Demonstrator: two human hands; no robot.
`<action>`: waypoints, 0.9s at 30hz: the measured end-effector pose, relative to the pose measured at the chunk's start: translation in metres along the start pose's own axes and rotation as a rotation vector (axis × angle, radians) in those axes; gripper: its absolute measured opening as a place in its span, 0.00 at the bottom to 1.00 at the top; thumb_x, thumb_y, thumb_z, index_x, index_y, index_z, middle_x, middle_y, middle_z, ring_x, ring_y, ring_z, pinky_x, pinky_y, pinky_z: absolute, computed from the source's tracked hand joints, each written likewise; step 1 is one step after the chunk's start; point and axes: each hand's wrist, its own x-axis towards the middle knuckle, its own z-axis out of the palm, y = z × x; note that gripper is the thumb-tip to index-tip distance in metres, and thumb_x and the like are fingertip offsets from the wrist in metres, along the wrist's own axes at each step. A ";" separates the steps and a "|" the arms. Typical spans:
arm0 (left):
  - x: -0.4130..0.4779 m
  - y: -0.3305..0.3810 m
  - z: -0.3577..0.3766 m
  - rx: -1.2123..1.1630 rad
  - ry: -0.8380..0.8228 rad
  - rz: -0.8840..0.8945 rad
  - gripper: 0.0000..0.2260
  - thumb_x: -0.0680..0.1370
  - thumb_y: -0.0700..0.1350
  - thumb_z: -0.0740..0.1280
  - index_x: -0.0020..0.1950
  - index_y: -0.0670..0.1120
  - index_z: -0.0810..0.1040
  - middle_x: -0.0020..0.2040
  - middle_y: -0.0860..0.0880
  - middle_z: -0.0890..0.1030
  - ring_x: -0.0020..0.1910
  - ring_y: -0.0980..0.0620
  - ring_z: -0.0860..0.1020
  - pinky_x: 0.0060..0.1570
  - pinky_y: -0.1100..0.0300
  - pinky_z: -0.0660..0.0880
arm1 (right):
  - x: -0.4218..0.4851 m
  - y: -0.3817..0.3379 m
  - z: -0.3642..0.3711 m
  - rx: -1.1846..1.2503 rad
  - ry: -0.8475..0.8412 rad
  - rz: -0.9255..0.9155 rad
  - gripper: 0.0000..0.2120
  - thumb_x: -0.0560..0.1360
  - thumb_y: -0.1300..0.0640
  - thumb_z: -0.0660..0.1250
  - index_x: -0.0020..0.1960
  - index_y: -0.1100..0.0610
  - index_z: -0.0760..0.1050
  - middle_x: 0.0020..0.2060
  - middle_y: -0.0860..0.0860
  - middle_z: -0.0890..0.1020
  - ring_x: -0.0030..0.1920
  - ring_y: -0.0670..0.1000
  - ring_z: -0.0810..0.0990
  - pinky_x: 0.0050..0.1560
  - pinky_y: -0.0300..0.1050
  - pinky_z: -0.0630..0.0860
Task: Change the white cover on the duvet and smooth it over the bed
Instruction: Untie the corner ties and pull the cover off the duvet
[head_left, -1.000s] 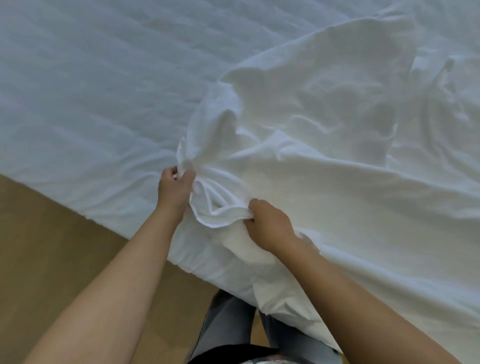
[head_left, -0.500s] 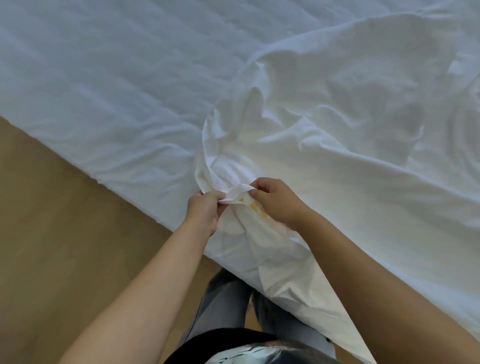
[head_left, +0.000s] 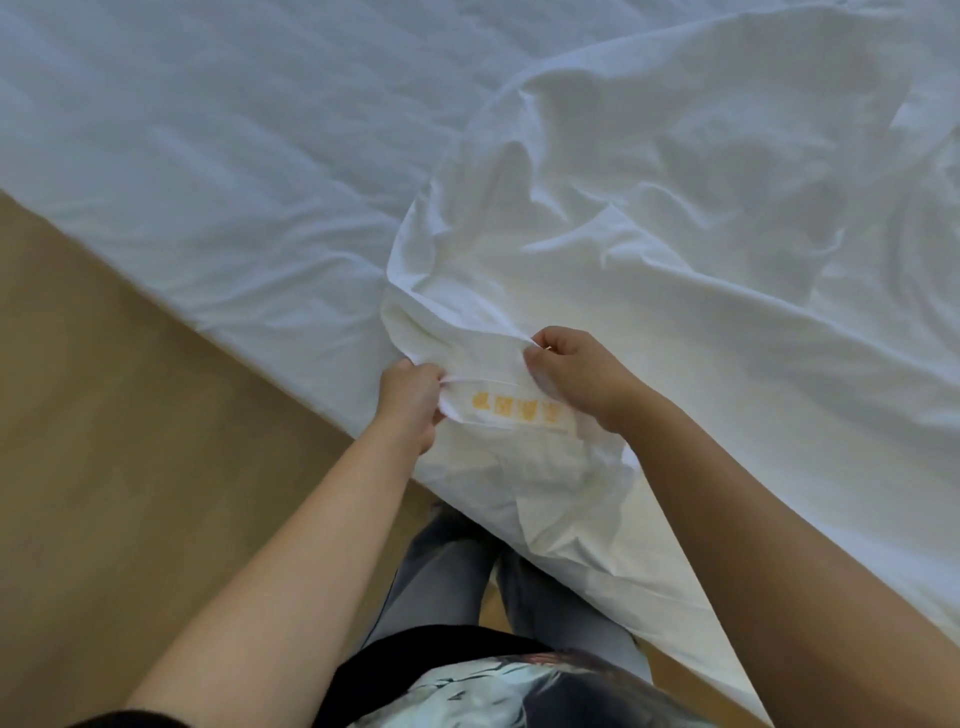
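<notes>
A crumpled white cover (head_left: 675, 218) lies heaped over the right half of the bed (head_left: 208, 130). Its near edge hangs over the bed's side in front of me. My left hand (head_left: 410, 402) pinches that edge at its left. My right hand (head_left: 576, 376) pinches the same edge a short way to the right. Between the two hands the fabric is stretched flat and shows a white label with yellow marks (head_left: 514, 410). Whether a duvet lies under the cover is hidden.
The bed's pale quilted surface runs to the top left, bare of the cover. Tan floor (head_left: 104, 441) fills the lower left along the bed's diagonal edge. My legs in grey trousers (head_left: 447, 577) stand against the bedside under the hanging cloth.
My hands gathered the cover's edge, came close together, then drew apart along it, stretching the fabric and baring the yellow-marked label. The view shifted slightly.
</notes>
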 end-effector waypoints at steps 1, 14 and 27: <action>0.003 0.001 -0.007 0.060 0.008 0.051 0.12 0.76 0.31 0.57 0.52 0.42 0.76 0.42 0.44 0.78 0.40 0.46 0.78 0.40 0.55 0.76 | -0.003 0.001 -0.003 -0.067 -0.050 -0.010 0.10 0.77 0.54 0.63 0.37 0.54 0.72 0.29 0.46 0.74 0.27 0.44 0.71 0.29 0.36 0.67; 0.011 -0.017 -0.050 0.223 -0.129 0.119 0.06 0.77 0.41 0.65 0.54 0.47 0.76 0.50 0.47 0.81 0.47 0.46 0.80 0.48 0.53 0.77 | -0.016 0.035 0.015 -0.111 0.117 0.058 0.08 0.80 0.56 0.55 0.43 0.54 0.67 0.36 0.49 0.72 0.33 0.49 0.69 0.33 0.42 0.66; -0.034 -0.024 -0.058 1.159 0.264 0.699 0.17 0.82 0.50 0.52 0.40 0.43 0.72 0.43 0.49 0.69 0.37 0.49 0.70 0.35 0.57 0.63 | -0.046 0.032 0.031 -0.031 0.097 -0.085 0.08 0.76 0.46 0.63 0.43 0.50 0.69 0.39 0.44 0.76 0.38 0.45 0.76 0.34 0.38 0.70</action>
